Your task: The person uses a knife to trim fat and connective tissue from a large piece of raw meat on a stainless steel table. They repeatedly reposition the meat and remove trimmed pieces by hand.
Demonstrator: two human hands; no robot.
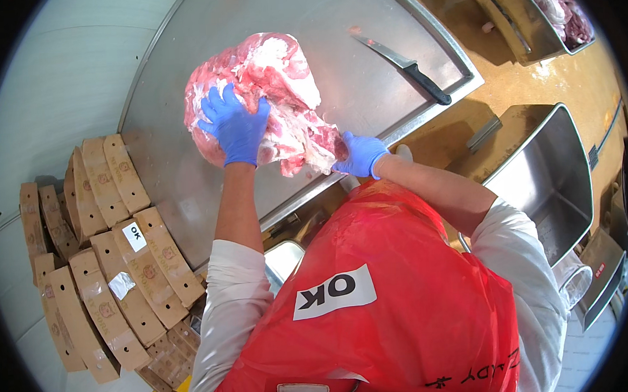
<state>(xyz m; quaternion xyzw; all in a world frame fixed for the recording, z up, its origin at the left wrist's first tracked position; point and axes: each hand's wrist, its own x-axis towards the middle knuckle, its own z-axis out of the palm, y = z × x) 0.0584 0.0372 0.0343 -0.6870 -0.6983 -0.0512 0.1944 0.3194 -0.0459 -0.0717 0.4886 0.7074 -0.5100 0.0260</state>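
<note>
A large cut of raw meat (281, 85), pink with white fat and shaped like a pork leg, lies on the steel table (181, 195). My left hand (235, 126), in a blue glove, rests on top of it with the fingers spread. At the meat's narrow end, my right hand (361, 154), gloved the same way, is closed on its edge near the table's front rim. The right fingertips are partly hidden. Apart from both hands, a knife (410, 70) with a black handle lies to the right on the tabletop, its blade pointing to the far left.
Stacked cardboard boxes (131, 260) stand at the left beside a white wall (64, 102). To the right is a deep steel tub (548, 186). Another steel bin (524, 29) at the far right holds meat pieces. My red apron (394, 262) is close to the table edge.
</note>
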